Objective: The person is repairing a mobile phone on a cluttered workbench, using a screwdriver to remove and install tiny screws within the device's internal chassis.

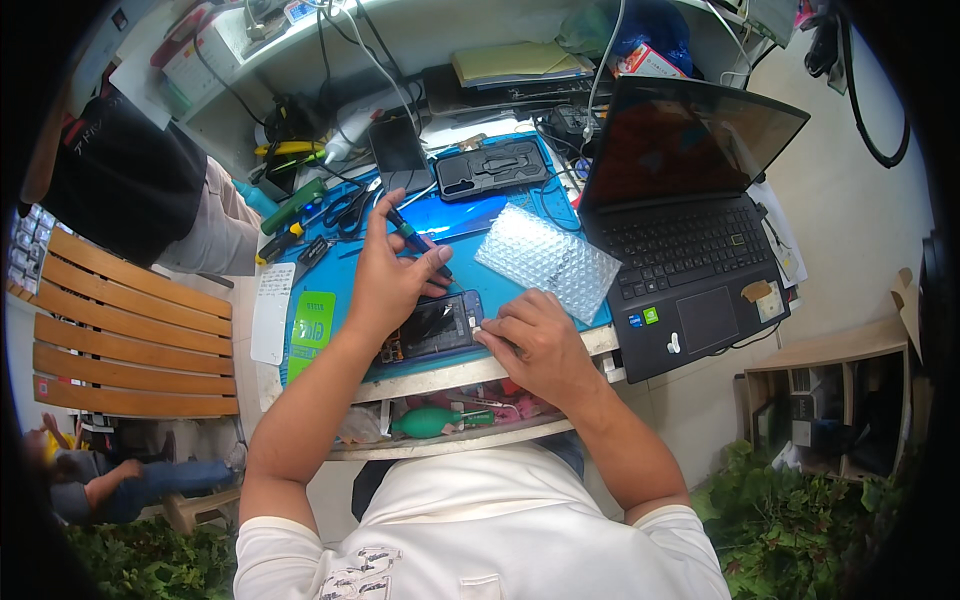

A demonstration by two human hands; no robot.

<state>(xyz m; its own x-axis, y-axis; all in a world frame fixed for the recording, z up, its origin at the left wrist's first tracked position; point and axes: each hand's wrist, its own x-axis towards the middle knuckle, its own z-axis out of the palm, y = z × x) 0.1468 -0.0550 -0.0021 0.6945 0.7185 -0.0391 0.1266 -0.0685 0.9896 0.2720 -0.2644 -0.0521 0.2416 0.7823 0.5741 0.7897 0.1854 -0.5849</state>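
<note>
An opened smartphone lies on the blue work mat near the table's front edge, its inner parts partly bare. My left hand is closed around a slim blue precision screwdriver, whose tip slants down toward the phone's upper edge. Whether the tip touches the phone is too small to tell. My right hand is at the phone's right edge, thumb and fingers pinched together. A tiny pale bit shows at those fingertips, too small to name. Just beyond the phone lies a sheet of bubble wrap.
An open black laptop stands on the right. Farther back lie a phone case, a dark phone and black scissors. A green card lies left. Below the tabletop, an open drawer holds a green blower bulb. People are at the left.
</note>
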